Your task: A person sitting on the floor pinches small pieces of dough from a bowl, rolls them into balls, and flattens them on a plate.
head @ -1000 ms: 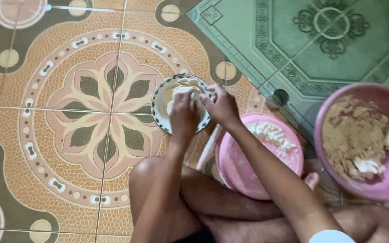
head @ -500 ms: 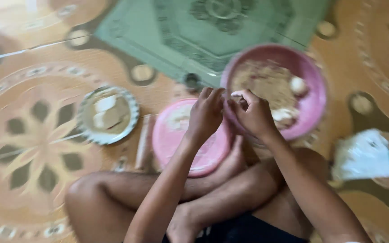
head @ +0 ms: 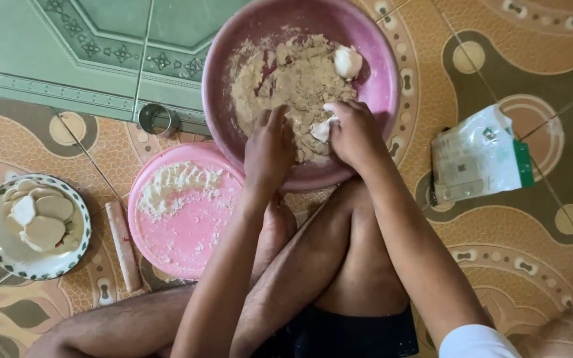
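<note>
left hand [head: 268, 151] flat, empty, on crumbly tan filling | right hand [head: 353, 132] pinching white dough lump [head: 322, 128] | both in big pink plastic bowl [head: 373, 99], 12 o'clock | risk: dough tears probably, filling spills

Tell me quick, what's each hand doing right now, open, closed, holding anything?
Left hand: open, fingers spread, resting on the crumbly mixture in the big pink bowl.
Right hand: closed on a white dough lump.

white-green plastic packet [head: 477, 156] — floor, right of bowl [head: 379, 79]
</note>
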